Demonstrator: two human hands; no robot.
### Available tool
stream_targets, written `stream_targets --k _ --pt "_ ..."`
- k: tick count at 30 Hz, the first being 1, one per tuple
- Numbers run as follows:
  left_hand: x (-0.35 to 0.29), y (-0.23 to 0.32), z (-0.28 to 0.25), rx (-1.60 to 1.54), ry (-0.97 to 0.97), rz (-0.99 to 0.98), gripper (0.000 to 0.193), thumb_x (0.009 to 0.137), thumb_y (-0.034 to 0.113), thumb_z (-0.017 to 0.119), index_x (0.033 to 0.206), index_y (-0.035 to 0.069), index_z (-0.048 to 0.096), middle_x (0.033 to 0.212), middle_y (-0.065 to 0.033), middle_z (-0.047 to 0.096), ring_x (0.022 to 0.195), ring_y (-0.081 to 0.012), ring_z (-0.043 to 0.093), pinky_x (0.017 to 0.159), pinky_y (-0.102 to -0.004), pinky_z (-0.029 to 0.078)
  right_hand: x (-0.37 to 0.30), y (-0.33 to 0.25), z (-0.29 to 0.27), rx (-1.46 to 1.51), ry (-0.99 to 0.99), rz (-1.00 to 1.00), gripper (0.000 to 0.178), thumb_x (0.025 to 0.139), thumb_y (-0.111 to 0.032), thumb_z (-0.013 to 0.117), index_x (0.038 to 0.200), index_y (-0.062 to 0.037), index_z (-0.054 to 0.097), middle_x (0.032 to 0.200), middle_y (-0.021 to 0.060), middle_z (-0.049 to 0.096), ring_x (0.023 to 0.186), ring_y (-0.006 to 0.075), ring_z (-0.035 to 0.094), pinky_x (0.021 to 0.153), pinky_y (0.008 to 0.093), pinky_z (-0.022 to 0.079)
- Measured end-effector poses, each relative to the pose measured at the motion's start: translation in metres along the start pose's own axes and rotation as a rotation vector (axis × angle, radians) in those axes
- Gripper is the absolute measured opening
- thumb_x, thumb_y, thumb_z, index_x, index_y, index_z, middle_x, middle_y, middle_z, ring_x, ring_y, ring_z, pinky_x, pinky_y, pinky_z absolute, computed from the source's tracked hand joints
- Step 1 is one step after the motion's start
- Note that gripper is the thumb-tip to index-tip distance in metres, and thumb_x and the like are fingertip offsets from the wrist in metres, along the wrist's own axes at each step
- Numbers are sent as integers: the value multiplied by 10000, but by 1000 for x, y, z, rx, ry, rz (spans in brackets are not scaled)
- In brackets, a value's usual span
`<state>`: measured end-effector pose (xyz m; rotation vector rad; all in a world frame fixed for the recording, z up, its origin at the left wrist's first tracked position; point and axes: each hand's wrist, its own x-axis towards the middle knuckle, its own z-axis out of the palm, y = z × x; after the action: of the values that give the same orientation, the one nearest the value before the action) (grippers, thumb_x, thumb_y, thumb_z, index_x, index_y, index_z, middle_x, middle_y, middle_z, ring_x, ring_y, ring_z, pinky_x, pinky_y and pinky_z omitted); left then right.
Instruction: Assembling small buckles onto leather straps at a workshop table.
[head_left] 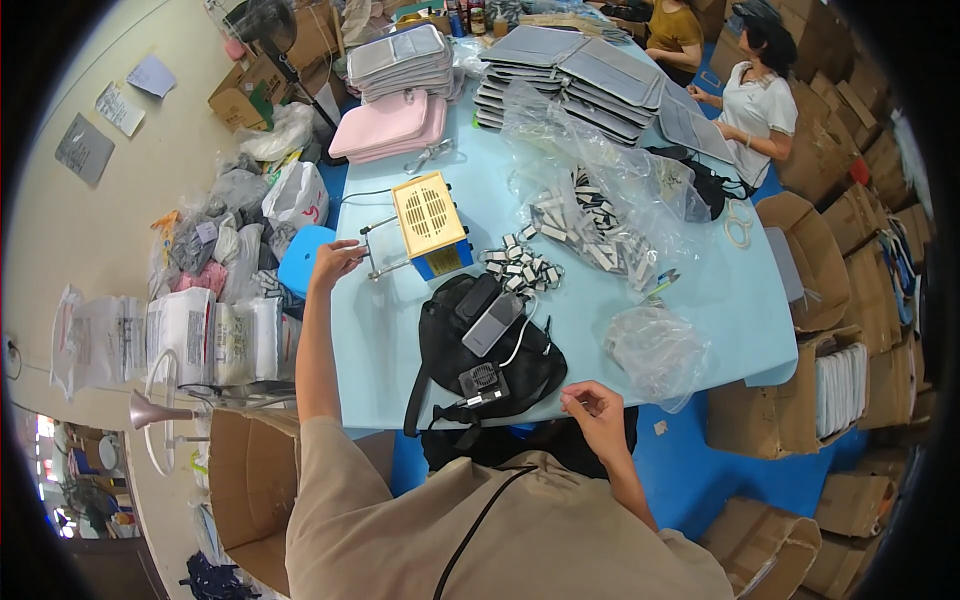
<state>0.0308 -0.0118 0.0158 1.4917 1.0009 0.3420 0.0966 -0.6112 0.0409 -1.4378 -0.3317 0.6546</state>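
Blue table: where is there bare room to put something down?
On the table: front left, between the black bag and left edge, nearer than the yellow box; front middle, between black bag and clear bag; right, between clear bag and right edge. Crowded: far end, with grey cases and pink cases; centre, small parts.

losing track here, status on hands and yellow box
Left hand at metal frame. Right hand by table, grip unclear. Yellow-topped box on table. Black bag between box and right hand.

Pink cases (382, 128), open cardboard box (250, 485)
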Motion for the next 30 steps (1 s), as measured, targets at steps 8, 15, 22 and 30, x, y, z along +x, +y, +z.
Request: stream_targets --k 8,15,22,30 --pt "-20 -13 -23 197 294 242 370 759 90 879 1069 -42 726 827 -107 755 699 -149 715 613 -232 550 1 1 2 3 -18 4 96 936 -37 720 1021 9 724 935 41 718 814 109 674 747 259 525" --pt "-118 15 -5 86 239 425 349 870 125 827 1155 -28 695 943 -113 778 831 -113 709 760 -230 547 -3 5 1 4 -17 1 92 936 -34 720 1015 13 716 948 41 720 810 112 674 748 262 529" --pt "-237 46 14 -110 157 468 315 896 63 798 1178 -24 687 917 -77 759 826 -86 679 770 -205 519 -6 6 14 7 -104 -4 99 936 4 706 1030 37 702 945 57 695 812 114 657 743 247 520" --pt "-301 62 47 -171 101 484 309 887 46 802 1167 -20 688 912 -60 756 839 -81 680 797 -216 525 -15 2 27 30 -130 -41 94 931 -45 728 1007 10 727 920 39 713 803 111 670 730 257 515"
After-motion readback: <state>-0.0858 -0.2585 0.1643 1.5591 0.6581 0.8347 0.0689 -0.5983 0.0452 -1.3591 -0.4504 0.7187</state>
